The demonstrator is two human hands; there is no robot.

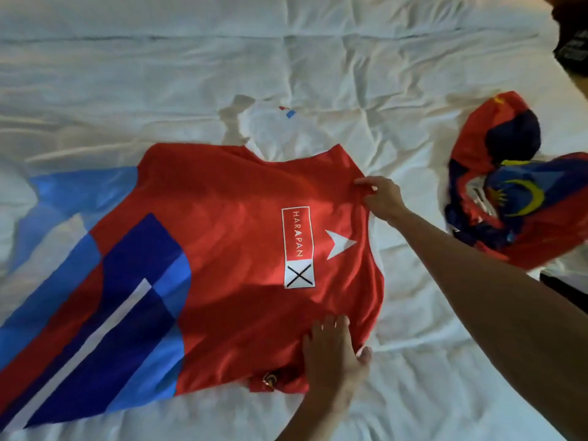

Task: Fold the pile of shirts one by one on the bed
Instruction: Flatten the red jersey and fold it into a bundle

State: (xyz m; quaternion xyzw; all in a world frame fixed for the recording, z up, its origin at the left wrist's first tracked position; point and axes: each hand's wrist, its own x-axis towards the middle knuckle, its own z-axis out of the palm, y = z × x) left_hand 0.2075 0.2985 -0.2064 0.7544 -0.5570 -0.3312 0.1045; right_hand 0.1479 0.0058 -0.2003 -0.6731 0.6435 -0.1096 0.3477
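A red shirt [229, 243] with blue and white stripes and a white "HARAPAN" print lies spread flat on the white bed [350, 74], its hem toward the left. My right hand [383, 197] pinches the shirt's far shoulder edge. My left hand [332, 348] presses flat on the near shoulder area, fingers straight, thumb off the shirt's edge. A crumpled pile of red and blue shirts [515, 192] with a yellow crescent print sits to the right, apart from both hands.
A white garment [286, 122] with a small blue and red mark lies behind the red shirt, blending into the sheet. Dark objects [572, 43] sit off the bed's far right corner. A dark strip [563, 291] shows at the right edge.
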